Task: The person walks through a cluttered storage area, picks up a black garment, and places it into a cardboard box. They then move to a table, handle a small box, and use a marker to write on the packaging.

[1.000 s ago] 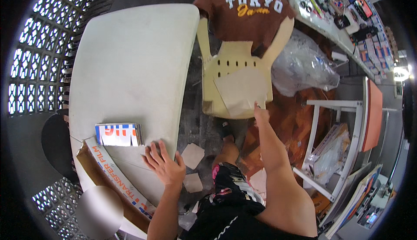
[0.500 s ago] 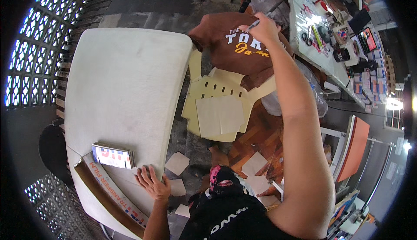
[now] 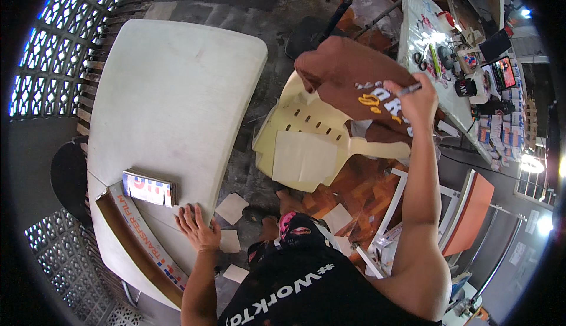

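Note:
My left hand (image 3: pixel 197 227) lies flat near the edge of the white table (image 3: pixel 177 90), fingers spread, holding nothing. Beside its fingertips sits a small stack of flat printed pieces (image 3: pixel 148 189), white, red and blue on top. My right hand (image 3: pixel 421 103) is closed around a dark pen (image 3: pixel 408 89), stretched out over a brown printed shirt (image 3: pixel 345 69). That shirt hangs over the cream plastic chair (image 3: pixel 300 112) and bunches under the right hand; whether the fingers also grip the cloth I cannot tell. A pale paper sheet (image 3: pixel 305 156) rests on the seat.
A long cardboard box (image 3: pixel 138 240) lies along the table's near left edge. Several pale squares (image 3: pixel 232 208) are scattered on the floor. At right stand a cluttered work table (image 3: pixel 415 22), a white metal frame (image 3: pixel 392 205) and an orange-red panel (image 3: pixel 471 215).
My right hand has moved right and nearer with the pen. The brown shirt has shifted right, baring part of the chair's back. My left hand stays on the table.

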The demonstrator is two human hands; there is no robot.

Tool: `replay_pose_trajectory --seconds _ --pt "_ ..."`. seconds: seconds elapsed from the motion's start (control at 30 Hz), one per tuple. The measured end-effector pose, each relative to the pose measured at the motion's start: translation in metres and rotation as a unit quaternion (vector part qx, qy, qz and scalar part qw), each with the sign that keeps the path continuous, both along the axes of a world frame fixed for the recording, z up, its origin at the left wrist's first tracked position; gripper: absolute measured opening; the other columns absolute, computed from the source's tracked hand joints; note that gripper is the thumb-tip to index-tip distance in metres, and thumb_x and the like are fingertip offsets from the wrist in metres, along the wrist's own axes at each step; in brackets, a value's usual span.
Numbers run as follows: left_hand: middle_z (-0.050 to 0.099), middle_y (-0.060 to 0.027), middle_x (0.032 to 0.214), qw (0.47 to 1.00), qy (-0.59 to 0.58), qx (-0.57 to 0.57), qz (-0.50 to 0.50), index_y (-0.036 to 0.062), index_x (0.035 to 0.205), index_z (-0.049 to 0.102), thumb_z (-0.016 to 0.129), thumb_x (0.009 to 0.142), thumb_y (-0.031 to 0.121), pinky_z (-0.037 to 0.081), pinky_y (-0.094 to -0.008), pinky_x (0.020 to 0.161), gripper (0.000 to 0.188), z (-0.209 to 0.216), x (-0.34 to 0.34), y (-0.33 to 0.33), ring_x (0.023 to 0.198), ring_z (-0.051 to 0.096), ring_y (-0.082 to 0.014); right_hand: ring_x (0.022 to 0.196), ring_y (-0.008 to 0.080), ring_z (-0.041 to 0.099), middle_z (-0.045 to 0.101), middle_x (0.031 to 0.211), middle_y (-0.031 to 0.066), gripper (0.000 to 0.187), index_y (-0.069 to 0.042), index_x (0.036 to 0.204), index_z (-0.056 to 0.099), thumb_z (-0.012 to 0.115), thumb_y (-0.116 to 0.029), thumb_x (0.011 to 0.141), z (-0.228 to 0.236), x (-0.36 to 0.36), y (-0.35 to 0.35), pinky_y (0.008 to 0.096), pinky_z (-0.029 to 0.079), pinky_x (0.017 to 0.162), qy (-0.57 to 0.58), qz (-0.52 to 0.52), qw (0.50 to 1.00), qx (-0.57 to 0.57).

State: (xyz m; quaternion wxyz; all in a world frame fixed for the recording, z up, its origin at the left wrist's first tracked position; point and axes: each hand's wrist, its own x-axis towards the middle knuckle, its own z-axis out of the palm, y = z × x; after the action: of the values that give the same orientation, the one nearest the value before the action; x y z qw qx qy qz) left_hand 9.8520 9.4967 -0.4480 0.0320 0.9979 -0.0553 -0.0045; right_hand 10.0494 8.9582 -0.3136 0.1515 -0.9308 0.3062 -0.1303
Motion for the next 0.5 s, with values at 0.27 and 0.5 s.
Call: replay_pose_trajectory --seconds 0.27,0.5 --pt "0.031 -0.0230 0.147 0.951 0.142 -0.235 -0.143 0.0028 0.143 0.032 0.077 0.073 0.029 0.011 -0.0630 0.114 0.087 -0.027 0.014 -0.130 0.140 0.024 -0.0416 0.084 0.0341 0.065 0.068 0.092 0.0183 0.061 -0.001 0.098 0.062 0.092 -0.033 0.056 0.006 -0.078 0.023 0.0394 0.050 0.077 -0.079 0.019 0.996 -0.023" --pt "0.036 -0.0221 0.144 0.933 0.217 -0.257 0.133 0.0032 0.143 0.029 0.083 0.068 0.028 0.028 -0.0557 0.110 0.095 -0.191 0.084 -0.190 0.135 0.033 -0.0415 0.083 0.0240 0.058 0.060 0.088 0.0096 0.065 -0.001 0.099 0.056 0.091 -0.041 0.061 0.017 -0.148 0.064 0.0341 0.046 0.077 -0.107 0.136 0.984 -0.038"
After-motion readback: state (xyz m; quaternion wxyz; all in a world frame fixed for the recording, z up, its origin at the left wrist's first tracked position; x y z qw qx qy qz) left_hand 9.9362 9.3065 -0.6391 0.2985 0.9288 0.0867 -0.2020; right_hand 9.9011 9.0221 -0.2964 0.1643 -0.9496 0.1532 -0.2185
